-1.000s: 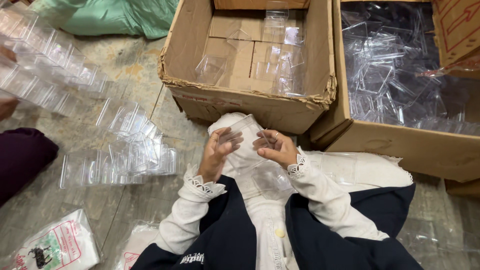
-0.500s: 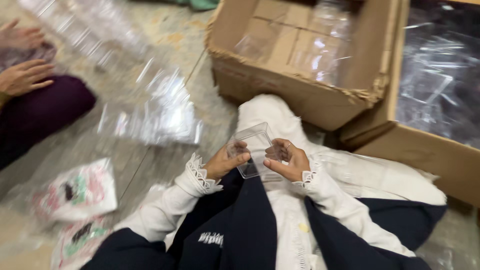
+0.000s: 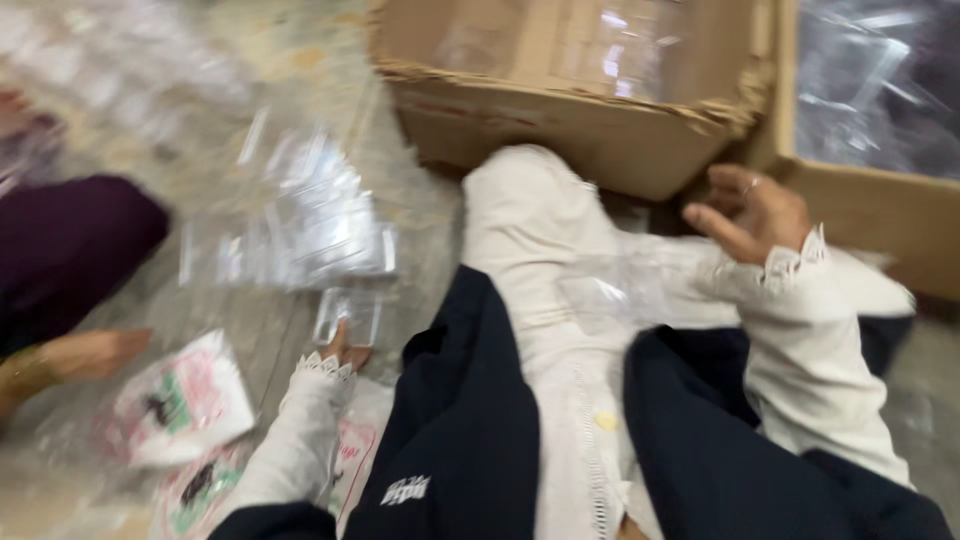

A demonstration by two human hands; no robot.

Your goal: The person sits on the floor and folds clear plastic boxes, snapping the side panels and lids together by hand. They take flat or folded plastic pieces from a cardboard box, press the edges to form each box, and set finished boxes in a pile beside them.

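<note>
My left hand [image 3: 345, 350] reaches down to the floor at my left and holds a small clear plastic box [image 3: 350, 313] at the near edge of a row of clear plastic boxes [image 3: 300, 225]. My right hand [image 3: 755, 212] is lifted toward the cardboard boxes at the right, fingers apart and holding nothing. On my lap, over cream trousers, lies thin clear plastic [image 3: 620, 290]. The frame is blurred by motion.
A torn cardboard box [image 3: 560, 130] stands in front of my knees; a second cardboard box [image 3: 880, 205] at the right holds clear plastic pieces. Printed white packets [image 3: 180, 400] lie on the floor at left. Another person's dark sleeve [image 3: 70, 245] and hand [image 3: 85, 355] are at far left.
My hands were together on a clear box over my lap. The left hand has carried the box down to the floor at left; the right hand has let go and swung toward the boxes.
</note>
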